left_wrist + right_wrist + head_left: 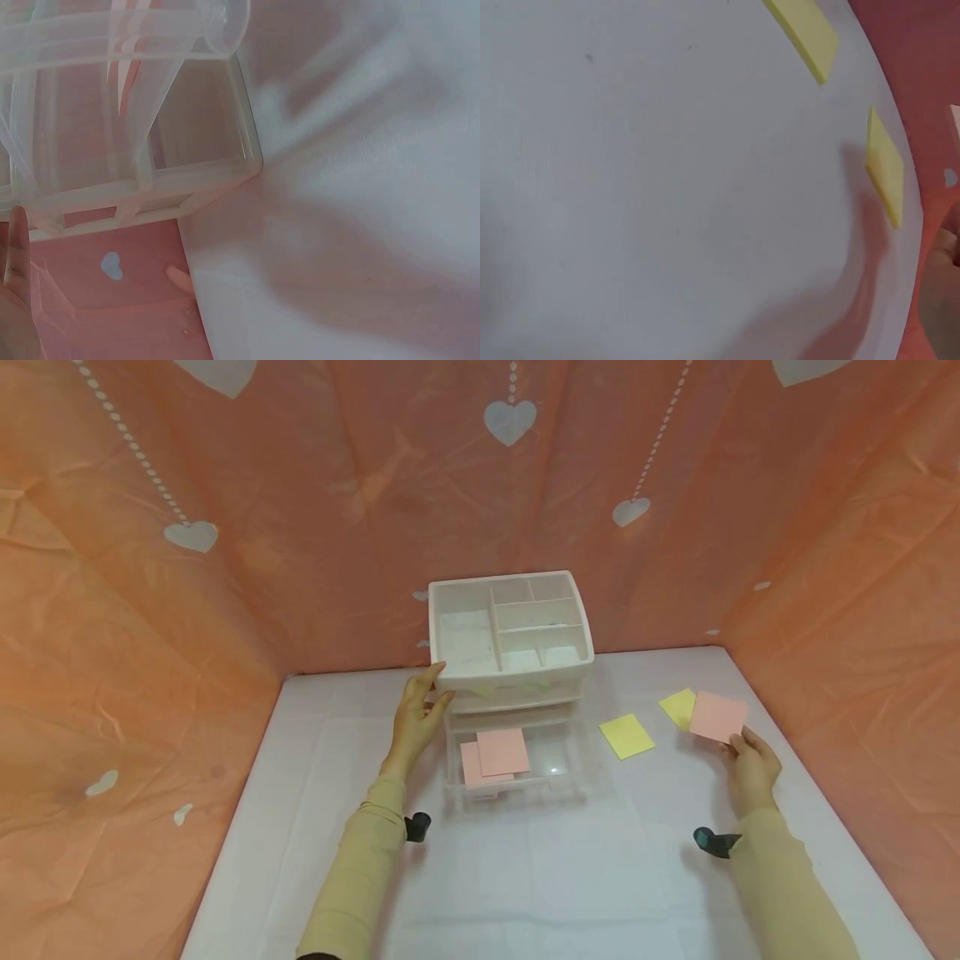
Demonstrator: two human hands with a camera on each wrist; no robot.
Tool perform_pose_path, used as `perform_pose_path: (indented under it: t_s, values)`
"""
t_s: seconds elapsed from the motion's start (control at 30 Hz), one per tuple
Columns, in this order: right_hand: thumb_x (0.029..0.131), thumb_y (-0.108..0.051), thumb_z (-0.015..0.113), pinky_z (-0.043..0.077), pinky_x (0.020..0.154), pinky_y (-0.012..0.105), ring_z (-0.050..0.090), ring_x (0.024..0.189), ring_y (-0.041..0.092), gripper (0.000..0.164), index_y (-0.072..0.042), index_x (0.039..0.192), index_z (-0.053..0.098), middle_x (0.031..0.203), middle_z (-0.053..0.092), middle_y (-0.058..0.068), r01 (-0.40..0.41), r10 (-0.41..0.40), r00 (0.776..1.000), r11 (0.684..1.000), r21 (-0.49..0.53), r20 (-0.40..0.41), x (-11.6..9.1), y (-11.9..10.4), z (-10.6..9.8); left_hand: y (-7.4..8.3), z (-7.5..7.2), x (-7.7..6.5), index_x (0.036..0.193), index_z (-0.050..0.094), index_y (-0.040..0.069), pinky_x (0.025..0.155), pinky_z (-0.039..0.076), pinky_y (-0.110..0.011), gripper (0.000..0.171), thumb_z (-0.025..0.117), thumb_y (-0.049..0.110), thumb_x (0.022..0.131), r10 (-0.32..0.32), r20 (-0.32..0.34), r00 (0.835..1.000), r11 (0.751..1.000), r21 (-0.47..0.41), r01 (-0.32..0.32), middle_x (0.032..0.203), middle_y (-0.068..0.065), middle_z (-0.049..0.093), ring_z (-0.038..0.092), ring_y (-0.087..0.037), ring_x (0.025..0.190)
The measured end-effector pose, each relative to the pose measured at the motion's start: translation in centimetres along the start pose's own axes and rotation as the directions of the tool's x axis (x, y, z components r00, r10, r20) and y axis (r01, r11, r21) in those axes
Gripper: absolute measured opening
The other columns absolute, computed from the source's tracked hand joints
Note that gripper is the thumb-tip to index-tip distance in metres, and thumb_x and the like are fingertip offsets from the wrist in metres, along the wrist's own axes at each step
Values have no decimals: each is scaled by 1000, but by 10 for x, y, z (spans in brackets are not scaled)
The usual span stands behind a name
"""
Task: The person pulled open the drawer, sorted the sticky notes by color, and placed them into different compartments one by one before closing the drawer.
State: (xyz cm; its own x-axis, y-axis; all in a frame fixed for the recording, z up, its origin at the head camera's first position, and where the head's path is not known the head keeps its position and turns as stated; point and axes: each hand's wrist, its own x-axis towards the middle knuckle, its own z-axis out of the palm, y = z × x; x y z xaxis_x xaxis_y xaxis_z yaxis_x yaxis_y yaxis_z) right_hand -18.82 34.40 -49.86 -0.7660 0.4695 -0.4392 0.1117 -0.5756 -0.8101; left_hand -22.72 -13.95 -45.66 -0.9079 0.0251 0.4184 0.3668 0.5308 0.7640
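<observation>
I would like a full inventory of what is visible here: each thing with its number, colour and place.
Table: 1, white, below everything
Backdrop: 1, orange-pink, behind and at both sides
Hearts: several, white, on the backdrop
Organizer: 1, white, at the table's back
Drawer: 1, clear, pulled out below the organizer's top
Drawer squares: 2, pink, overlapping inside the drawer
Yellow squares: 2, yellow, on the table's right side
Held square: 1, pink, raised at right
Wrist devices: 2, black, one per wrist
Sleeves: 2, yellowish, on both arms
Hands: 2, bare, left at organizer's corner, right holding pink square
</observation>
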Motion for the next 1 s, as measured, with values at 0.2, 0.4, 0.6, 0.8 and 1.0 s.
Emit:
perform_pose_path:
  t_s: [0.2,0.4,0.6,0.8,1.0]
  values:
    - [91,0,54,53,67,17,51,78,10,43,-7,132,45,97,50,-1,18,-24,999,991,135,43,-3,-4,11,1,0,1,136,43,24,80,56,-42,47,59,21,92,-6,16,1000,1000,-7,7,118,-17,48,51,-36,108]
    - [87,8,54,54,65,21,54,70,15,17,-4,98,53,84,53,6,1,-33,994,956,293,105,-12,-8,25,1,-1,1,137,42,25,81,56,-42,48,59,22,92,-23,22,999,1000,-6,23,119,-17,48,51,-33,108]
    - [87,11,53,54,66,23,54,69,17,17,-3,96,55,82,53,8,-53,-18,979,939,341,203,-24,-8,43,0,0,1,137,42,26,82,55,-42,48,58,22,92,-32,29,999,999,-10,33,121,-15,47,50,-33,109]
    - [87,10,54,54,68,24,55,70,17,17,-2,97,58,83,53,7,-48,-68,937,946,322,342,-36,-4,59,-3,1,1,137,42,27,82,55,-41,48,58,22,92,-24,23,999,1000,-14,25,122,-14,48,50,-32,109]
    - [89,10,50,54,68,23,58,70,17,17,-1,97,60,82,58,7,6,-147,894,948,317,423,-50,-1,78,-2,1,1,137,41,27,81,56,-40,47,57,23,93,-9,24,1000,1000,-11,9,121,-14,48,50,-26,108]
